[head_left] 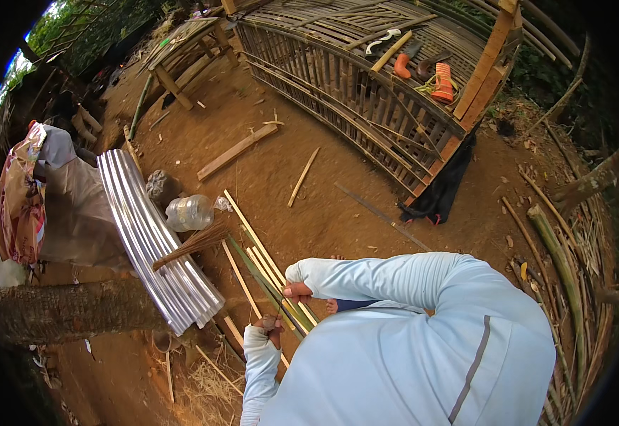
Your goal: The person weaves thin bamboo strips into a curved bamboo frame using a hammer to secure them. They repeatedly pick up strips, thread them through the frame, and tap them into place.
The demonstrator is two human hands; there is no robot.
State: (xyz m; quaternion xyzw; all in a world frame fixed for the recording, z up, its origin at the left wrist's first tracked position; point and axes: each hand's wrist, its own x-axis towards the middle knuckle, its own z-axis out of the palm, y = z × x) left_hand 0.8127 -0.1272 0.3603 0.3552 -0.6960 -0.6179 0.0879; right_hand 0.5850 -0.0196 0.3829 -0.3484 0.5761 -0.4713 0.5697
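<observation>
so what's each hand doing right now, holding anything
Left hand: closed around something small, too small to identify.
Right hand: fingers closed on a thin bamboo strip.

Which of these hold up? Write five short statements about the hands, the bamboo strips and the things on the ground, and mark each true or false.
1. The right hand grips the long green-and-yellow bamboo strips. True.
2. The left hand rests on the clear plastic water jug. False: the jug lies apart on the bare earth, by the corrugated metal roofing sheets.
3. A straw hand broom lies across the roofing sheets. True.
4. The slatted bamboo platform is bare. False: orange-handled tools lie on it.
5. A tree trunk lies beside the roofing sheets. True.
</observation>
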